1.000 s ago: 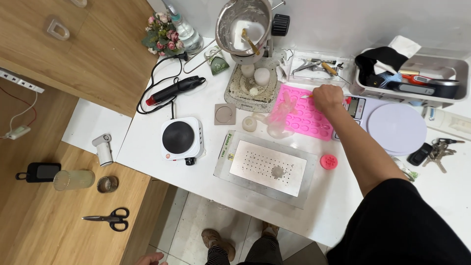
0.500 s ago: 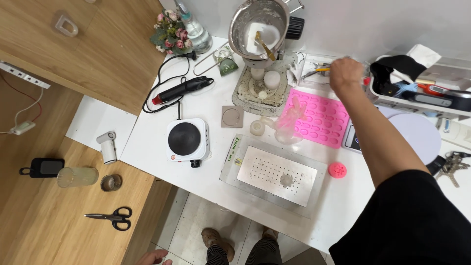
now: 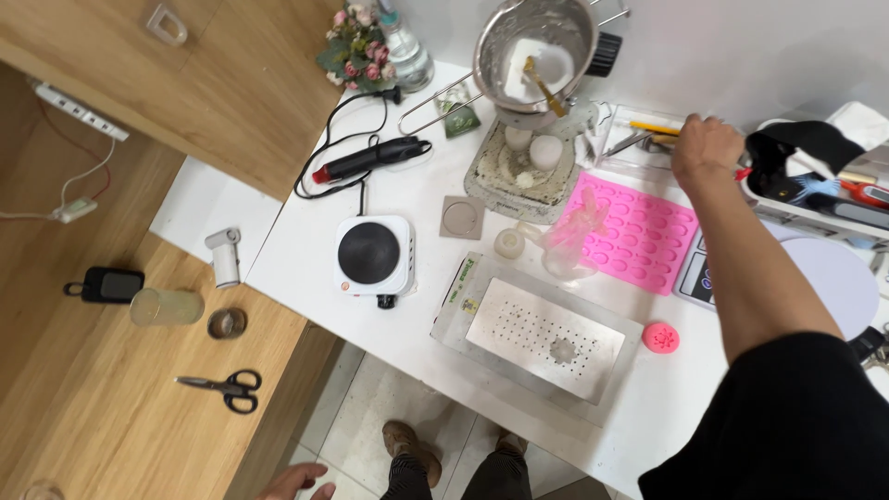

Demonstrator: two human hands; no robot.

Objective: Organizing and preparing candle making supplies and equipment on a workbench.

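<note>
Partly hidden — right hand's [image 3: 706, 148] fingers

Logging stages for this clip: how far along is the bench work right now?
Done: the metal pot holds white material with a stick in it, and pale lumps sit on the tray below. In hand: the right hand reaches into the clear tool tray; whether it grips anything is unclear. Left: the pink silicone mould looks empty and the hotplate is bare.

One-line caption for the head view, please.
Right hand reaches into a clear tool tray beyond a pink silicone mould; left hand hangs low, empty.
</note>
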